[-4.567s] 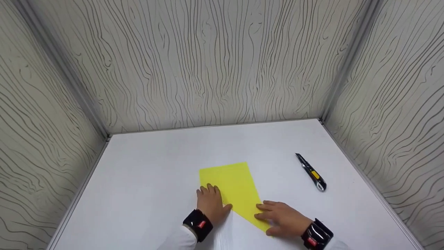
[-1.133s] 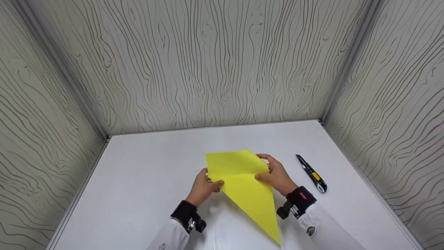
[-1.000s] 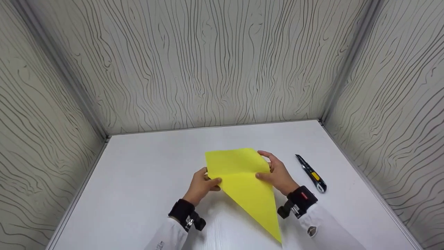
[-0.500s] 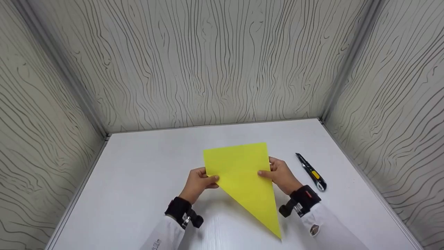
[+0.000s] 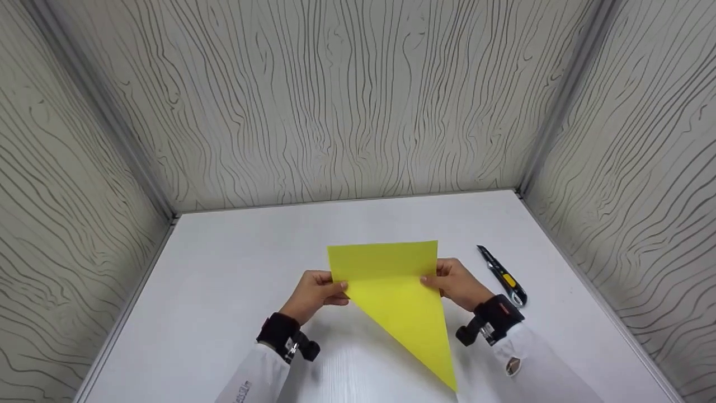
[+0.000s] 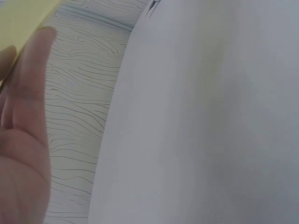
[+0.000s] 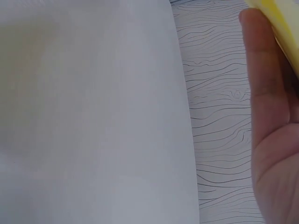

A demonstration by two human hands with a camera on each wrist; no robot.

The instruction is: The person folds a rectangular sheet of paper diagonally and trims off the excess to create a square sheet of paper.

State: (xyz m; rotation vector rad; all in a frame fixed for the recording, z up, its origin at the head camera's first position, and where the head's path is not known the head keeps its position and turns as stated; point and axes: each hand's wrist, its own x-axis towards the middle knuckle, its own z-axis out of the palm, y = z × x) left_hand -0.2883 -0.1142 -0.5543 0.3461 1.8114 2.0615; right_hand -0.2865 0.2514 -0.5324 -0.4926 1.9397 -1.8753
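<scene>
1. A yellow, four-sided paper sheet (image 5: 394, 308) with a pointed lower end hangs between both hands, over the flat white table (image 5: 235, 280).
2. The left hand (image 5: 310, 292) pinches its left edge, the right hand (image 5: 460, 285) its right edge, thumbs in front.
3. A black-and-yellow utility knife (image 5: 497, 267) lies beyond the right hand, clear of the sheet.
4. Pale, wood-grain-patterned panels (image 5: 347, 101) enclose the table.

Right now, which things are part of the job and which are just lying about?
Part of the job:
yellow sheet, pinched by
left hand and
right hand

Just lying about, it seems:
utility knife, untouched on the white table
</scene>
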